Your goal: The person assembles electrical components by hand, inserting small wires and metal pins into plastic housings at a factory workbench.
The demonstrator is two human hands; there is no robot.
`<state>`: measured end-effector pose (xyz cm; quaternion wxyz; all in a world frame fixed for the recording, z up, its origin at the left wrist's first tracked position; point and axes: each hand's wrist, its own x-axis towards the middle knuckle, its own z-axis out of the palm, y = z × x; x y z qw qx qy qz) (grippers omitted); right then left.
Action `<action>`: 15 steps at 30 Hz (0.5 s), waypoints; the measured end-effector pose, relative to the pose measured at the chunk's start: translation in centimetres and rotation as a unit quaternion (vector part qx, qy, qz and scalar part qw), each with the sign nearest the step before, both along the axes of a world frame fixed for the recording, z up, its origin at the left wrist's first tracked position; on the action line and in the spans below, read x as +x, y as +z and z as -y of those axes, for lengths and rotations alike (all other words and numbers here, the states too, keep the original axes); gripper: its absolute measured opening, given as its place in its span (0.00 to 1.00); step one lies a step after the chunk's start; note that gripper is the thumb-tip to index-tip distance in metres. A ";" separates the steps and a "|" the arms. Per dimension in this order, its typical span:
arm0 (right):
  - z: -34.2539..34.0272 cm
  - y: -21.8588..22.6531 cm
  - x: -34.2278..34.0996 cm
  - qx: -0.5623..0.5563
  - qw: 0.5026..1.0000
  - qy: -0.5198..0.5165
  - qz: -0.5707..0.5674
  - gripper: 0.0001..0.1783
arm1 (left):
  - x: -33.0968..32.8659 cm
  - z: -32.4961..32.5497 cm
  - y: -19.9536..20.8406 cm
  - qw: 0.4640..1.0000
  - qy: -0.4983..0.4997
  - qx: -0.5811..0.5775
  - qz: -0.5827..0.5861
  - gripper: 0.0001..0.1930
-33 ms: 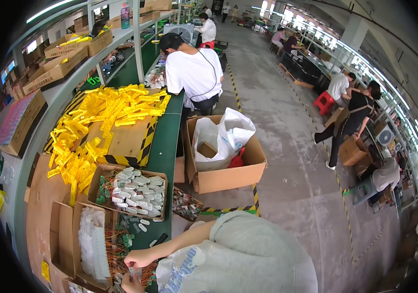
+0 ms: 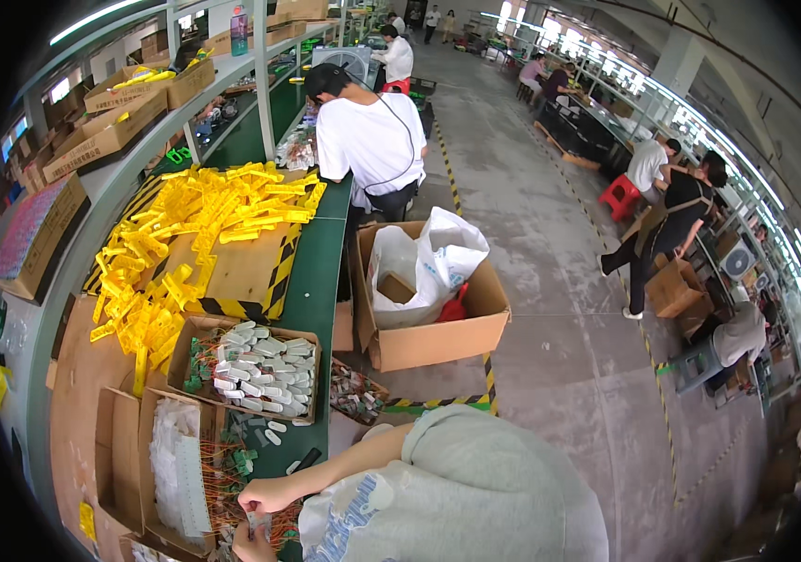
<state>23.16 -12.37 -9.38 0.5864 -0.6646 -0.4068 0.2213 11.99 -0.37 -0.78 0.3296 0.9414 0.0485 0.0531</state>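
Observation:
My right hand (image 2: 267, 495) reaches in from the right, its fingers pinched together over a small pale piece (image 2: 258, 518) too small to make out. Just below it, the fingers of my left hand (image 2: 252, 543) are closed near the same piece. Both hands are over a bundle of orange wires (image 2: 223, 487) with small green circuit boards (image 2: 245, 461) at their ends. Left of the wires, an open cardboard box (image 2: 149, 459) holds clear plastic pieces (image 2: 176, 450). A black marker-like object (image 2: 307, 460) lies beside my right forearm.
Beyond my hands stands a carton (image 2: 317, 379) of white oval casings (image 2: 269, 370). Yellow plastic parts (image 2: 232, 201) are heaped on a striped-edge board (image 2: 237, 272). A large carton (image 2: 438, 347) with white bags is on the floor; a person in white (image 2: 368, 140) works at the bench.
My hands stay in nearly the same place over the wires. On the right, the person wearing an apron has shifted slightly.

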 end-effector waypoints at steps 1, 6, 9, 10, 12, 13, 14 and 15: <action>0.1 -0.1 -0.1 0.019 1.000 -0.019 -0.015 0.09 | 0.2 -0.2 -0.4 1.000 -0.002 0.000 0.000 0.10; 1.8 2.7 1.9 0.064 0.990 -0.120 -0.026 0.07 | -0.3 -1.5 -1.4 0.994 0.069 -0.074 -0.029 0.15; 2.5 2.9 4.0 0.059 0.986 -0.152 -0.033 0.07 | -1.0 -1.6 0.4 0.983 0.122 -0.072 -0.120 0.18; 3.0 4.2 4.0 0.041 0.985 -0.146 -0.085 0.07 | -0.9 -2.6 -1.0 0.965 0.152 -0.103 -0.188 0.19; 3.4 5.2 4.4 0.041 0.986 -0.151 -0.066 0.07 | -1.8 -3.3 -1.8 0.992 0.096 -0.049 -0.073 0.19; 3.6 5.9 4.6 0.038 0.985 -0.153 -0.072 0.07 | -2.0 -3.2 -1.6 0.999 0.032 0.008 0.043 0.18; 3.5 5.8 4.9 0.055 0.983 -0.162 -0.070 0.06 | -2.1 -3.0 -1.5 0.998 0.037 0.008 0.042 0.18; 3.6 6.3 5.0 0.077 0.980 -0.169 -0.075 0.06 | -2.1 -2.7 -1.3 0.994 0.003 0.061 0.085 0.17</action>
